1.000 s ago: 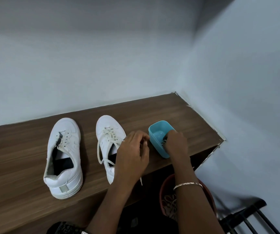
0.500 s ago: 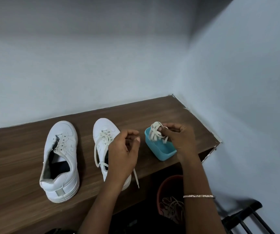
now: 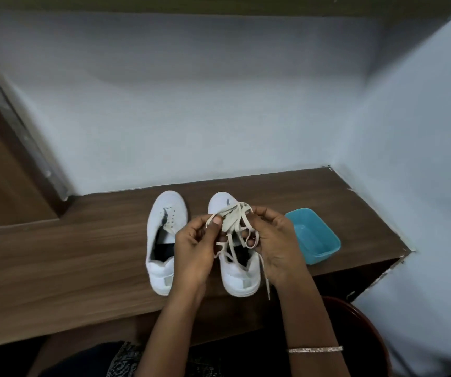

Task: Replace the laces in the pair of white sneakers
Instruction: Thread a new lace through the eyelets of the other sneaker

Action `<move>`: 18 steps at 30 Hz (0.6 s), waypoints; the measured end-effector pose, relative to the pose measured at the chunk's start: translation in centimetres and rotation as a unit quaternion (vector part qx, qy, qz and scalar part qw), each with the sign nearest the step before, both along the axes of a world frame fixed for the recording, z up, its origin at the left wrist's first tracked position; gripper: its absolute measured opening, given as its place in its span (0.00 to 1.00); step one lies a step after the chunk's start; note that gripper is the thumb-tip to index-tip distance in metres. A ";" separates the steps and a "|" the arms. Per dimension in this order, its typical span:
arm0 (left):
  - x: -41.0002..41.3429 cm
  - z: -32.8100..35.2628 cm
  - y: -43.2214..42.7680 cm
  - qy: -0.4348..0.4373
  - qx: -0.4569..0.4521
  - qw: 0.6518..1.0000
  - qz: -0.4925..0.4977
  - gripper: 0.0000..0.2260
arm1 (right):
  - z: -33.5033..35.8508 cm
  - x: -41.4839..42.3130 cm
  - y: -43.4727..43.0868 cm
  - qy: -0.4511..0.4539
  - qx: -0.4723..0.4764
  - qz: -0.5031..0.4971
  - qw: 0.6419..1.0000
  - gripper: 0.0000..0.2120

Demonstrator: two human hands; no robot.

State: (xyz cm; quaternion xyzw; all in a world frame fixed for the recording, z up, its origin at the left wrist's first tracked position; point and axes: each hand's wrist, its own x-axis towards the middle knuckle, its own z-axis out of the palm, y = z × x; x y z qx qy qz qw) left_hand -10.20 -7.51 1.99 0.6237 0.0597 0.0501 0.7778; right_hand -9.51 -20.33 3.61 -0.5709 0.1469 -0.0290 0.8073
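Head view: my left hand [image 3: 194,248] and right hand [image 3: 276,246] meet above the right shoe [image 3: 242,278], holding a tangled pale lace [image 3: 232,221] between them. The left pinches a strand between thumb and fingertips, and the right curls its fingers round the loops. One lace end dangles past the front edge of the counter [image 3: 55,254]. The left shoe [image 3: 164,273] stands just beside the right one, both near that edge, toes toward the back. A blue tub [image 3: 325,251] sits by the right front corner.

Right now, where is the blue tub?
In the head view the blue tub sits toward the right end of the wooden shelf, just right of the right hand holding the laces and the right-hand sneaker.
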 end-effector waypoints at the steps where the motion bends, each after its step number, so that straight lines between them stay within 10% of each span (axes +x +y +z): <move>1: 0.0 -0.2 1.0 0.004 -0.008 1.000 0.019 0.07 | -0.2 0.0 0.8 0.002 -0.019 0.000 1.000 0.02; 18: 2.5 -3.1 11.4 0.047 -0.095 0.952 0.288 0.12 | -0.6 3.2 3.4 0.015 0.037 -0.073 0.997 0.08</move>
